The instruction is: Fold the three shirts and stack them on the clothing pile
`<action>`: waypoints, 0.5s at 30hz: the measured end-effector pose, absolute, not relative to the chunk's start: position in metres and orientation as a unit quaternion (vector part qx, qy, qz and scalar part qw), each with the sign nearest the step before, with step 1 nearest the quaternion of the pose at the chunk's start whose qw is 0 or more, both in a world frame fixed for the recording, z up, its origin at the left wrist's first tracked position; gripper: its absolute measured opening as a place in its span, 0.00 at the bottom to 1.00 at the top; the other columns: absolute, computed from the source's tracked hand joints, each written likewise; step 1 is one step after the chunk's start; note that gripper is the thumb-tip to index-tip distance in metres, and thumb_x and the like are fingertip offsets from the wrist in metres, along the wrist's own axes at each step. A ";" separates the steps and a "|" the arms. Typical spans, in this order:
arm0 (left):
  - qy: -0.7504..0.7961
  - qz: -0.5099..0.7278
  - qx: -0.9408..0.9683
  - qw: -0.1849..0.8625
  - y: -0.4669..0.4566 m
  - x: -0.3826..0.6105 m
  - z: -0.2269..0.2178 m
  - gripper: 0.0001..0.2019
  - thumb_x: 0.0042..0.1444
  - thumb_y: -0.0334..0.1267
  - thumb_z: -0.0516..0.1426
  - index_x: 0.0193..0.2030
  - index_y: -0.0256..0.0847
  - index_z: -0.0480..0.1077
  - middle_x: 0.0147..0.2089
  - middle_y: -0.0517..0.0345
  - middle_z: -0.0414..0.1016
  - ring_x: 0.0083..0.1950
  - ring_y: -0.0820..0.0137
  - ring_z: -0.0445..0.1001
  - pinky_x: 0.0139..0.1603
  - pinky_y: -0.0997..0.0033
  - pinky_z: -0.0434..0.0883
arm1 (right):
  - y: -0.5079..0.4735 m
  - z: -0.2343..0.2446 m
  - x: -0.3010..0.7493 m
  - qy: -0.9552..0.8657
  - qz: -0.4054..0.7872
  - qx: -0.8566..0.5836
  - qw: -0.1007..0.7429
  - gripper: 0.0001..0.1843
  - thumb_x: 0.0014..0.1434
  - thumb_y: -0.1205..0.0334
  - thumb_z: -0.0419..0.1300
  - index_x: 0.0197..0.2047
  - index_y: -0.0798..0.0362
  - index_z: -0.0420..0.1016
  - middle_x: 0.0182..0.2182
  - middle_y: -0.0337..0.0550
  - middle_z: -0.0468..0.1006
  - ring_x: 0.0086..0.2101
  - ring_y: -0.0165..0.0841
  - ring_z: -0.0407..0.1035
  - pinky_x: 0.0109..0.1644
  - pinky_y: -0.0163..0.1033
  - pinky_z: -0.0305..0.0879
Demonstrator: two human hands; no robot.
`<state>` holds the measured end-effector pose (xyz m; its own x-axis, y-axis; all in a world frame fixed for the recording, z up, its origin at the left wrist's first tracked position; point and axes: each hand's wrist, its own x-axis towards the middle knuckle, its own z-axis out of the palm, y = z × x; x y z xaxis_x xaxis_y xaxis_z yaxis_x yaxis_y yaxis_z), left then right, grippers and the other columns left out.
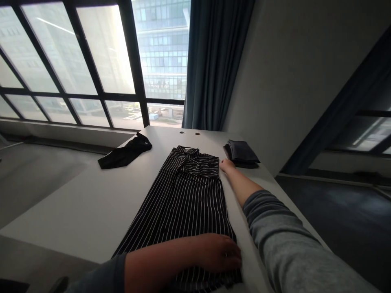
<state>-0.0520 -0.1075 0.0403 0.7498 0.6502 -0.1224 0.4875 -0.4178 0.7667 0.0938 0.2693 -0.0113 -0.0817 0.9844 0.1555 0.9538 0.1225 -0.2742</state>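
Tabletop (pixel 73 215), smooth and white, bears a black, white-striped cloth garment (pixel 195 203) along its middle, apparently spread so the fabric lies flat. A limp black cloth (pixel 128 152) sits far left and a folded dark-grey fabric stack (pixel 242 151) far right, probably to leave it room. The left hand (pixel 218 252), fingers curled, covers the garment's near right edge; the right hand (pixel 226 165), fingers bent, meets its far right corner, seemingly steadying that side. Whether either pinches fabric, I cannot tell.
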 end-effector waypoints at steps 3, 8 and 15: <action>0.373 0.068 0.842 0.384 -0.091 -0.053 0.033 0.15 0.67 0.45 0.55 0.52 0.44 0.79 0.53 0.51 0.82 0.54 0.57 0.80 0.55 0.59 0.74 | 0.257 -0.033 0.092 -0.763 0.059 -0.627 0.146 0.21 0.67 0.55 0.59 0.58 0.54 0.80 0.56 0.56 0.79 0.54 0.44 0.74 0.58 0.41 0.66; 0.531 0.086 0.789 0.298 -0.048 -0.101 0.021 0.13 0.65 0.41 0.56 0.50 0.45 0.79 0.51 0.54 0.83 0.51 0.60 0.80 0.53 0.61 0.74 | 0.241 -0.058 0.094 -0.805 0.075 -0.567 0.159 0.23 0.69 0.53 0.58 0.63 0.50 0.77 0.65 0.52 0.72 0.62 0.44 0.66 0.68 0.47 0.59; 0.703 0.096 0.700 0.084 0.058 -0.172 0.023 0.14 0.69 0.38 0.51 0.53 0.43 0.76 0.53 0.51 0.80 0.54 0.60 0.77 0.53 0.64 0.70 | 0.214 -0.051 0.113 -0.841 0.066 -0.458 0.279 0.22 0.67 0.54 0.61 0.61 0.52 0.77 0.63 0.53 0.73 0.63 0.47 0.63 0.69 0.50 0.57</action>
<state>-0.1721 0.0585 0.0233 -0.0056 0.9999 0.0151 0.9676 0.0016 0.2526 0.1133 0.2142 -0.0507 -0.4248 0.8072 0.4098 0.7341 0.5721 -0.3659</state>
